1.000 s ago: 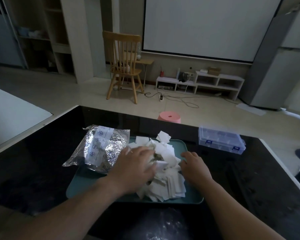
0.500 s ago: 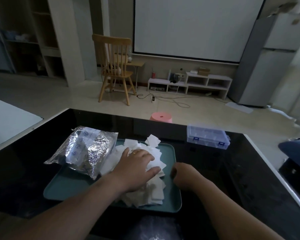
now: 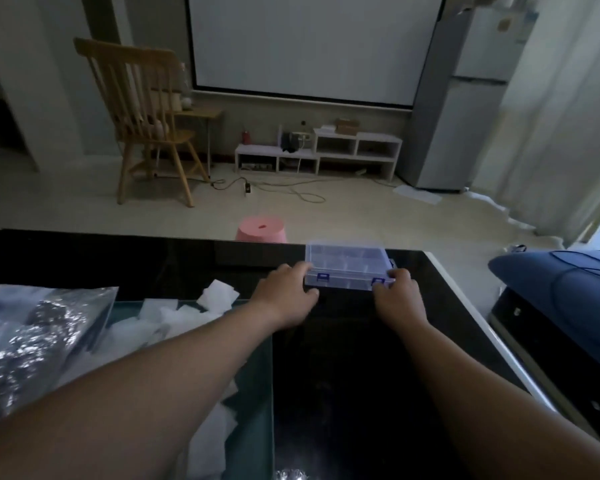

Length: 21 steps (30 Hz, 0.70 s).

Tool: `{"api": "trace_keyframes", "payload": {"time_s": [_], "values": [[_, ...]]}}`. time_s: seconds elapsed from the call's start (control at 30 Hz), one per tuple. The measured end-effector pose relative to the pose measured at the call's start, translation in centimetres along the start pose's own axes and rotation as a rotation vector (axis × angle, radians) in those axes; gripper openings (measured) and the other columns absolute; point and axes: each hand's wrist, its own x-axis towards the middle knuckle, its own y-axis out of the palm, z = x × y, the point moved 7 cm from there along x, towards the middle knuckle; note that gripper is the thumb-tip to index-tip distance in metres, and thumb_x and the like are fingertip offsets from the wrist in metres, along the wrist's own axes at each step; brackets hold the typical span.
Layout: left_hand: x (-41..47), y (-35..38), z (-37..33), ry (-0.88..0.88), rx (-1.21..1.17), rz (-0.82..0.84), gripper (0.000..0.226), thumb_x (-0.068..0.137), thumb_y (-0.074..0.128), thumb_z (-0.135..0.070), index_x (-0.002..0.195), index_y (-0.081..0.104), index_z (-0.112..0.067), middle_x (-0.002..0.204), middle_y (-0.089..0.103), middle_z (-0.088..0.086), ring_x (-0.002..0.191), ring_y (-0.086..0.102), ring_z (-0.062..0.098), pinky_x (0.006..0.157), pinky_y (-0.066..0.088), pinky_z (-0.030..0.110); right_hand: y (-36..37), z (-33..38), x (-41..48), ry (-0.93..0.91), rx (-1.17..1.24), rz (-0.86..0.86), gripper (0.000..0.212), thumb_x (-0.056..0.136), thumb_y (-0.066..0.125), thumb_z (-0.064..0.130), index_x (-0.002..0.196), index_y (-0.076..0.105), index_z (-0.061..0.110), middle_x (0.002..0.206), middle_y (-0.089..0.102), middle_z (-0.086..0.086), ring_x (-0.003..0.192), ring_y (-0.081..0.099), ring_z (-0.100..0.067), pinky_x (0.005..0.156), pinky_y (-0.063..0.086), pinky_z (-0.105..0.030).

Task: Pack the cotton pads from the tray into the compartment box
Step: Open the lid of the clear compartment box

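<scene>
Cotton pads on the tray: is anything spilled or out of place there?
Yes. The cotton pads lie in a loose, untidy heap, and one juts over the far rim of the tray. A crumpled foil bag also lies partly over the tray's left side.

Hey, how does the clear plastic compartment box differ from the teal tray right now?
The clear plastic compartment box is see-through with blue latches; the teal tray is opaque. The box is lidded and shut; the tray is open-topped and heaped with white cotton pads. The left hand and right hand grip the box's ends; neither hand holds the tray. Both are rectangular.
</scene>
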Motion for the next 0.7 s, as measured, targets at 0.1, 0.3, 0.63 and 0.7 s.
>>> {"api": "trace_keyframes", "payload": {"time_s": [0.1,0.3,0.63,0.7], "values": [[5.7,1.9,0.2,-0.116,-0.233,-0.019,0.073,0.089,0.057,-0.049,0.155,0.033,-0.033,0.148,0.049,0.005,0.124,0.058,0.028,0.102,0.051,0.044,-0.2,-0.9,4.1,0.041,0.095,-0.006,0.060,0.103,0.050,0.021,0.160,0.031,0.018,0.154,0.046,-0.013,0.130,0.053,-0.033,0.091,0.042,-0.036],[8.7,5.5,0.2,-0.305,-0.318,-0.053,0.061,0.106,0.046,-0.040,0.161,0.027,-0.022,0.156,0.043,0.010,0.135,0.051,0.032,0.109,0.044,0.041,1.2,-1.6,5.9,0.111,0.179,0.068,0.053,0.104,0.049,0.030,0.156,0.042,0.023,0.136,0.060,-0.010,0.109,0.062,-0.027,0.092,0.053,-0.043],[-7.0,4.6,-1.0,-0.356,-0.179,-0.075,0.063,0.099,0.048,-0.029,0.158,0.029,-0.023,0.147,0.051,0.012,0.130,0.052,0.037,0.107,0.047,0.048,-2.1,-3.9,-8.3,0.165,0.182,0.217,0.046,0.095,0.061,0.003,0.138,0.059,0.018,0.103,0.065,-0.005,0.099,0.068,-0.027,0.085,0.062,-0.044],[-11.1,5.2,-1.3,-0.403,-0.193,-0.075,0.067,0.099,0.047,-0.026,0.162,0.022,-0.024,0.151,0.047,0.010,0.132,0.051,0.036,0.107,0.047,0.050,-2.9,-4.4,-12.0,0.172,0.211,0.219,0.042,0.093,0.059,-0.002,0.129,0.060,0.020,0.100,0.064,-0.005,0.097,0.067,-0.028,0.080,0.062,-0.041]]}}
